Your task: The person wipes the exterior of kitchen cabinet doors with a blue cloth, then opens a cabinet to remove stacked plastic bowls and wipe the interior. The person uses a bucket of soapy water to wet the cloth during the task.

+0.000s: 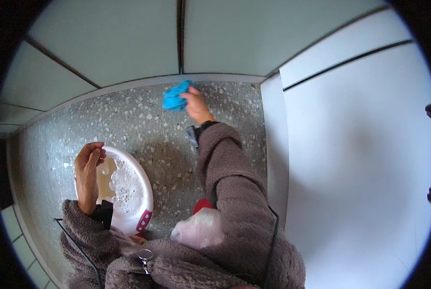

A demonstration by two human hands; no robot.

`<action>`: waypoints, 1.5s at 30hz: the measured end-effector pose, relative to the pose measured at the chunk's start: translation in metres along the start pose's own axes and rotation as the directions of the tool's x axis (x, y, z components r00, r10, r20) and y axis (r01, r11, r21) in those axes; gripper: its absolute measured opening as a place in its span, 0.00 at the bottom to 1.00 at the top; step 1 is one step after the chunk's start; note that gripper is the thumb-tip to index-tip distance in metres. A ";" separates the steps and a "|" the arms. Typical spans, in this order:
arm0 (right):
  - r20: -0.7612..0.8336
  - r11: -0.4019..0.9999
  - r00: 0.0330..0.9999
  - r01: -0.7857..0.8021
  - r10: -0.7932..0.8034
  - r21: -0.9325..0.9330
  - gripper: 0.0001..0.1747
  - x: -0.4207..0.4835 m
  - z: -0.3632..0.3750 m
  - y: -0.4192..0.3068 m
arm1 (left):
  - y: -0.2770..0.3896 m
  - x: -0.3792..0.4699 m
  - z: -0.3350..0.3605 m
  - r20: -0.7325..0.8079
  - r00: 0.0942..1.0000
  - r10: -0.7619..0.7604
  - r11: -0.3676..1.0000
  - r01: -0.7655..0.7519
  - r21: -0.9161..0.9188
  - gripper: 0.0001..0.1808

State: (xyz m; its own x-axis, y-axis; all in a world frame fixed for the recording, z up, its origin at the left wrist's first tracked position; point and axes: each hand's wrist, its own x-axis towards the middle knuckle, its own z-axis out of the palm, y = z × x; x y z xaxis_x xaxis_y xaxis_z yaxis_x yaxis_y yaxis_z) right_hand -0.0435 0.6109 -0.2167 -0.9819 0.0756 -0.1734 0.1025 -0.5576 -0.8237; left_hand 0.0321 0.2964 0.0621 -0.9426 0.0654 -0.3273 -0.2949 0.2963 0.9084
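Note:
My right hand grips a bright blue cloth and presses it to the speckled terrazzo floor, close to the base of the wall. Motion blurs the cloth and the fingers. Lower left stands a white plastic basin holding cloudy water with white foam; a magenta handle patch marks its rim. Over the basin's far left side is my left hand, its fingers curled together and nothing visible in them. Whether it touches the rim is unclear.
Pale green panels with dark seams rise ahead, above a light baseboard. A smooth white panelled surface bounds the floor on the right. Near my body are a pale pinkish item and something red, partly hidden by my sleeve.

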 end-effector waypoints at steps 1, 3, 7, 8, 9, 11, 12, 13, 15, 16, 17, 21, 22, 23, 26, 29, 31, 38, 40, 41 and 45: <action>0.028 0.999 1.000 0.012 -0.011 -0.045 0.18 -0.009 0.022 0.005 | 0.000 -0.001 0.002 -0.003 1.000 -0.010 1.000 0.010 0.005 0.10; -0.152 0.795 0.968 0.071 -0.201 -0.603 0.19 -0.038 0.042 -0.002 | 0.002 -0.004 0.004 0.053 0.998 0.033 0.998 -0.030 -0.056 0.10; -0.085 -0.122 0.854 -0.170 -0.513 -0.978 0.22 -0.096 0.023 -0.063 | 0.004 -0.014 -0.003 0.152 0.986 0.069 0.993 -0.053 -0.108 0.11; 0.056 -0.359 0.791 -0.212 -0.609 -0.909 0.21 -0.115 0.005 -0.085 | 0.003 -0.016 -0.006 0.149 0.988 0.041 0.994 -0.025 -0.104 0.11; 0.005 -0.496 0.818 -0.343 -0.575 -0.797 0.20 -0.127 -0.012 -0.105 | 0.002 -0.015 -0.007 0.154 0.987 0.051 0.992 -0.032 -0.123 0.11; 0.053 -0.757 0.846 -0.445 -0.530 -0.479 0.16 -0.154 -0.045 -0.146 | 0.002 -0.015 -0.011 0.164 0.984 0.066 0.988 -0.041 -0.150 0.11; -0.099 -0.809 0.886 -0.455 -0.453 -0.372 0.19 -0.167 -0.060 -0.163 | 0.002 -0.014 -0.011 0.170 0.983 0.072 0.986 -0.045 -0.157 0.11; -0.086 -0.881 0.911 -0.412 -0.403 -0.233 0.19 -0.186 -0.071 -0.171 | 0.001 -0.013 -0.011 0.160 0.985 0.071 0.986 -0.045 -0.158 0.11; -0.138 -0.962 0.953 -0.269 -0.271 0.037 0.19 -0.226 -0.088 -0.176 | 0.000 -0.011 -0.009 0.197 0.975 0.107 0.981 -0.071 -0.183 0.11; -0.210 -0.981 0.959 -0.190 -0.192 0.028 0.22 -0.244 -0.093 -0.170 | 0.000 -0.011 -0.008 0.197 0.973 0.123 0.981 -0.089 -0.172 0.11; -0.282 -0.994 0.953 -0.109 -0.108 0.014 0.24 -0.266 -0.097 -0.161 | -0.001 -0.011 -0.008 0.201 0.969 0.142 0.981 -0.110 -0.159 0.11; -0.671 -0.988 0.727 0.071 0.146 -0.138 0.32 -0.377 -0.099 -0.109 | 0.000 -0.008 -0.011 0.215 0.970 0.110 0.977 -0.065 -0.204 0.12; -0.736 -0.976 0.642 0.152 0.216 -0.154 0.34 -0.416 -0.098 -0.098 | 0.001 -0.008 -0.012 0.228 0.966 0.120 0.972 -0.068 -0.224 0.12; -0.776 -0.975 0.589 0.133 0.224 -0.180 0.36 -0.447 -0.100 -0.085 | 0.001 -0.009 -0.013 0.223 0.968 0.115 0.972 -0.063 -0.227 0.12; -0.740 -0.879 0.477 0.307 0.473 -0.364 0.31 -0.587 -0.089 -0.071 | 0.003 -0.014 -0.014 0.174 0.978 0.117 0.978 -0.083 -0.191 0.11; -0.728 -0.847 0.440 0.347 0.526 -0.403 0.29 -0.721 -0.066 -0.059 | 0.005 -0.016 -0.014 0.182 0.981 0.063 0.975 -0.022 -0.220 0.11; -0.687 -0.859 0.515 0.329 0.512 -0.393 0.30 -0.774 -0.059 -0.055 | 0.004 -0.017 -0.010 0.189 0.978 0.091 0.975 -0.048 -0.219 0.11; -0.648 -0.831 0.708 -0.156 0.283 -0.533 0.29 -0.622 -0.088 -0.053 | 0.003 -0.019 0.003 0.231 0.968 0.096 0.988 -0.064 -0.142 0.12; -0.602 -0.916 0.780 -0.101 0.169 -0.388 0.29 -0.523 -0.109 -0.056 | 0.003 -0.019 0.005 0.201 0.975 0.094 0.989 -0.070 -0.127 0.12; -0.605 -0.927 0.771 -0.052 0.199 -0.371 0.29 -0.474 -0.120 -0.063 | 0.004 -0.019 0.005 0.181 0.979 0.089 0.991 -0.068 -0.119 0.12; -0.457 -0.976 0.887 -0.035 0.069 -0.216 0.27 -0.334 -0.142 -0.097 | 0.006 -0.017 0.002 0.116 0.992 0.055 0.992 -0.041 -0.116 0.12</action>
State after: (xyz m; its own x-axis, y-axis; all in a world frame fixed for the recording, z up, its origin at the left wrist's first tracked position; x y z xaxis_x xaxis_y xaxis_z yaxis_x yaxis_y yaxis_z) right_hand 0.2974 0.7567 -0.1556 -0.7912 0.4061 -0.4573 -0.0314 0.7197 0.6935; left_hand 0.0470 0.2991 0.0725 -0.9329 0.1913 -0.3052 -0.2721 0.1807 0.9451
